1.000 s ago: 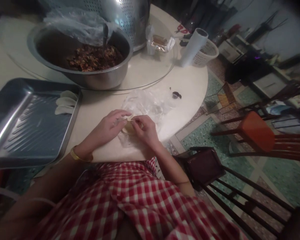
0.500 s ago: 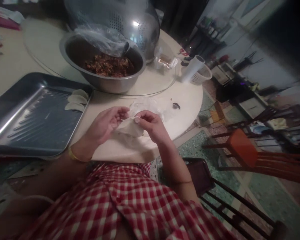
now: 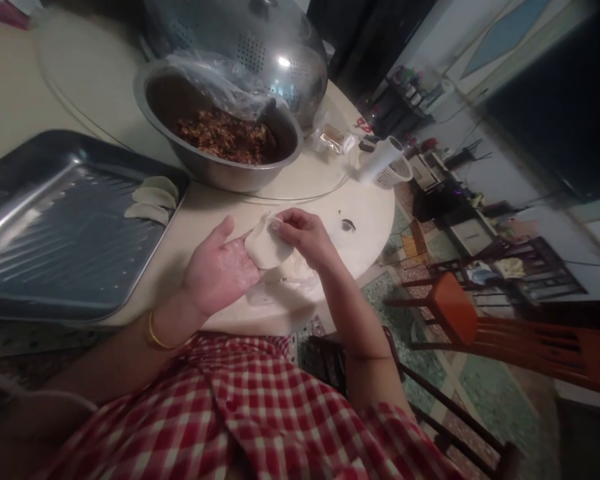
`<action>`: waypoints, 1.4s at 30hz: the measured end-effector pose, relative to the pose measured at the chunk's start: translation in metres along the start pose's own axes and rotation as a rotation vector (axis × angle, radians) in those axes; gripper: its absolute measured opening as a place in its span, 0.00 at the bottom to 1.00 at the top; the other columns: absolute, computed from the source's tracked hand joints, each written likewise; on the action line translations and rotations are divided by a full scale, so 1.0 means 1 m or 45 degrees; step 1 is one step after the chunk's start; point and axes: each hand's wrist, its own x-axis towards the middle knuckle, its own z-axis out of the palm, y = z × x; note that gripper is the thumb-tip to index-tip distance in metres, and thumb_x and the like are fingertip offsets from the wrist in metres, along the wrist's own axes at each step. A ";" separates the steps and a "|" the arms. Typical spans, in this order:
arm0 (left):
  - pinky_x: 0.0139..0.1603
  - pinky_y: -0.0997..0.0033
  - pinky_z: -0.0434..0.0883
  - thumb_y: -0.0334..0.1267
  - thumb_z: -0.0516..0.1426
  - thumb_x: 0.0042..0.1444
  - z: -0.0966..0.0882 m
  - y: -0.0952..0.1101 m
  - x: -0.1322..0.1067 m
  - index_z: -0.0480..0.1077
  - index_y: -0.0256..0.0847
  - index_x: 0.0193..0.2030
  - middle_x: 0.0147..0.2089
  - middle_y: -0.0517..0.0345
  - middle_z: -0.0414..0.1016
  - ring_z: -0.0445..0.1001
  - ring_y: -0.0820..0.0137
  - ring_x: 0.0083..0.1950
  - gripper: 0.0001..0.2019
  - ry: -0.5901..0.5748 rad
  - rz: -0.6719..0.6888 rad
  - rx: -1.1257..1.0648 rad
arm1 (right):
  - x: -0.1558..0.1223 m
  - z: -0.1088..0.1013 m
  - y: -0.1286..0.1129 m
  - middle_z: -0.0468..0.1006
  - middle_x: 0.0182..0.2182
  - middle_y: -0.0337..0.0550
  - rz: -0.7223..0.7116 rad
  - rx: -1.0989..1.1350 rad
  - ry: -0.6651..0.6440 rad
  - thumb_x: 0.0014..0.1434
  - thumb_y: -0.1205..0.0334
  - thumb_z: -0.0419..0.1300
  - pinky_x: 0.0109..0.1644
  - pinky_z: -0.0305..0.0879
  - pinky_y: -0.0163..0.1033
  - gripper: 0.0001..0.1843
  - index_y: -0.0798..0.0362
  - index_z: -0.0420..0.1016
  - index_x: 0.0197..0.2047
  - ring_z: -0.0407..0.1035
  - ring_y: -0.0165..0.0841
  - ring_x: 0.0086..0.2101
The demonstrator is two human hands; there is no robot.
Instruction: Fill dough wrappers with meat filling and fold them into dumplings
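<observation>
Between my right thumb and fingers is the edge of a round, pale dumpling wrapper (image 3: 267,245); my right hand (image 3: 305,235) is closed on it. My left hand (image 3: 223,270) lies palm up and open, whitish on the palm, with its fingers under the wrapper's left side. Below the wrapper, more pale wrappers (image 3: 295,268) rest on the table, partly hidden by my right hand. Beyond my hands stands a metal bowl (image 3: 220,167) of dark reddish-brown minced filling (image 3: 225,137). Several folded dumplings (image 3: 153,197) lie in the metal tray (image 3: 70,233) to the left.
A clear plastic bag (image 3: 220,83) hangs over the bowl's far rim. Behind stands a large perforated metal colander (image 3: 280,60). A white roll (image 3: 383,160) and a small basket (image 3: 400,170) sit near the right table edge. An orange chair (image 3: 453,307) stands to the right.
My left hand has turned palm up and its fingers have opened out. The wrapper now shows flat and round, held by my right hand. The view has shifted slightly.
</observation>
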 end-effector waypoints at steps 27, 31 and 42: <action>0.65 0.51 0.63 0.60 0.44 0.64 0.002 0.001 -0.007 0.54 0.42 0.69 0.66 0.42 0.64 0.73 0.60 0.58 0.33 0.059 0.116 0.007 | -0.061 0.034 0.032 0.81 0.36 0.42 -1.558 -1.284 0.172 0.61 0.66 0.60 0.45 0.71 0.39 0.07 0.51 0.76 0.43 0.71 0.32 0.39; 0.56 0.55 0.71 0.59 0.40 0.66 0.005 0.006 -0.010 0.57 0.41 0.67 0.61 0.41 0.70 0.76 0.59 0.54 0.31 0.047 0.131 0.016 | -0.066 0.028 0.023 0.82 0.40 0.44 -1.582 -1.146 -0.008 0.60 0.61 0.62 0.47 0.72 0.43 0.14 0.52 0.74 0.49 0.73 0.35 0.42; 0.56 0.56 0.73 0.59 0.40 0.65 0.014 0.005 0.000 0.62 0.37 0.63 0.46 0.48 0.78 0.78 0.58 0.51 0.32 0.097 -0.198 -0.113 | -0.014 0.004 0.000 0.72 0.55 0.49 -0.702 -0.914 -0.178 0.61 0.54 0.61 0.55 0.70 0.49 0.11 0.49 0.77 0.43 0.64 0.39 0.58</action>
